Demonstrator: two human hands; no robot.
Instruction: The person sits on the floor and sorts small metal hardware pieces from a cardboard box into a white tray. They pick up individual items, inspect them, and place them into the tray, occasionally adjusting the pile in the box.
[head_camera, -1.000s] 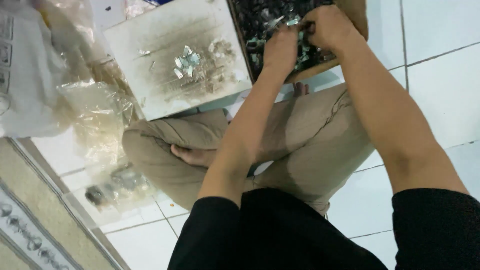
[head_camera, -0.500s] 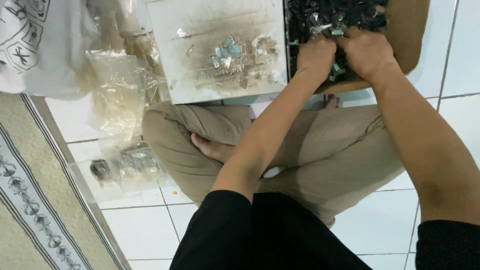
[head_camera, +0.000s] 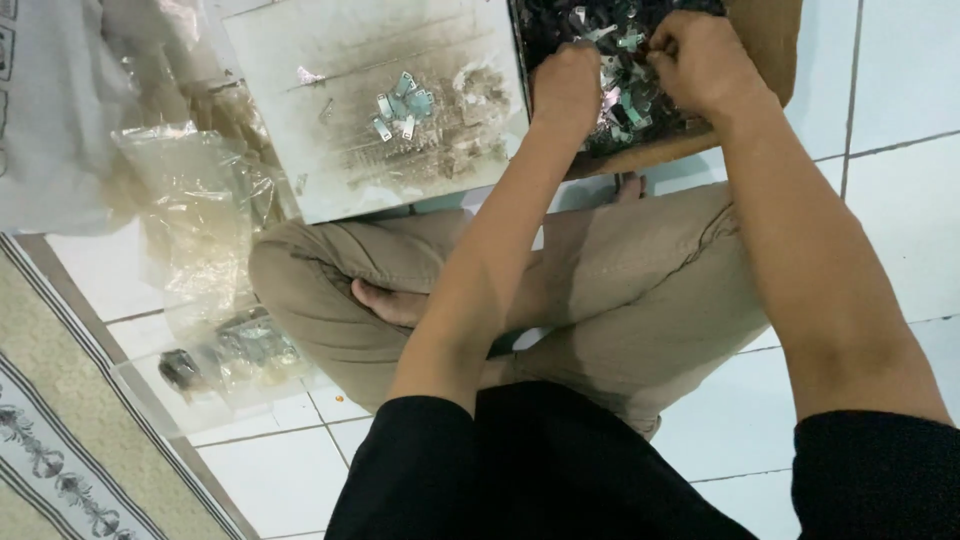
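I sit cross-legged on a white tiled floor. Both hands reach into a cardboard box (head_camera: 765, 60) filled with several small dark and silvery metal parts (head_camera: 625, 110). My left hand (head_camera: 567, 90) rests knuckles-up on the pile with fingers curled into it. My right hand (head_camera: 700, 62) is bunched beside it, fingertips pinching at small parts; what exactly it grips is hidden. To the left lies a stained white board (head_camera: 340, 150) with a small heap of silvery metal clips (head_camera: 400, 105) on it.
Crumpled clear plastic bags (head_camera: 195, 215) lie at the left, one holding more metal parts (head_camera: 235, 350). A white cloth bag (head_camera: 60, 130) sits at the far left. A patterned mat edge (head_camera: 60, 470) runs along the lower left. My folded legs (head_camera: 600, 290) fill the middle.
The view has shifted, so the box and board sit a little differently in frame. Both hands stay in the box, working at the parts close together.
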